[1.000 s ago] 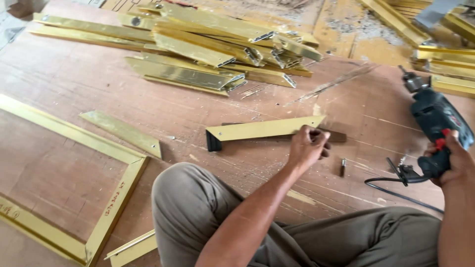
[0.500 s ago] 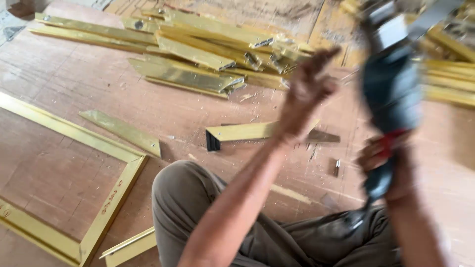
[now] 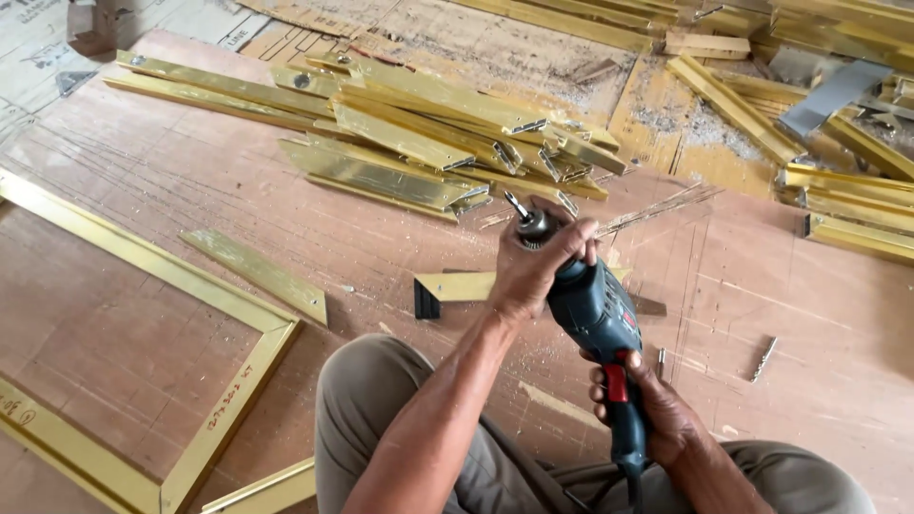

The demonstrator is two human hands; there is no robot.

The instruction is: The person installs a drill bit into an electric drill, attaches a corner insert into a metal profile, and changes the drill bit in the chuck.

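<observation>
1. A heap of gold metal strips point(image 3: 428, 143) is lying just beyond the hands, and a short gold strip point(image 3: 457, 286) is sitting right under the drill, partly hidden by it.
2. The left hand point(image 3: 533, 271) is wrapping tightly around the chuck of the blue power drill point(image 3: 595, 319), whose bit is pointing up and away; the right hand point(image 3: 657, 419) is gripping its handle, closed, above the lap.
3. A gold frame corner point(image 3: 228, 362) is edging the left; a loose drill bit point(image 3: 763, 358) is lying on the bare board point(image 3: 819, 314) to the right.
</observation>
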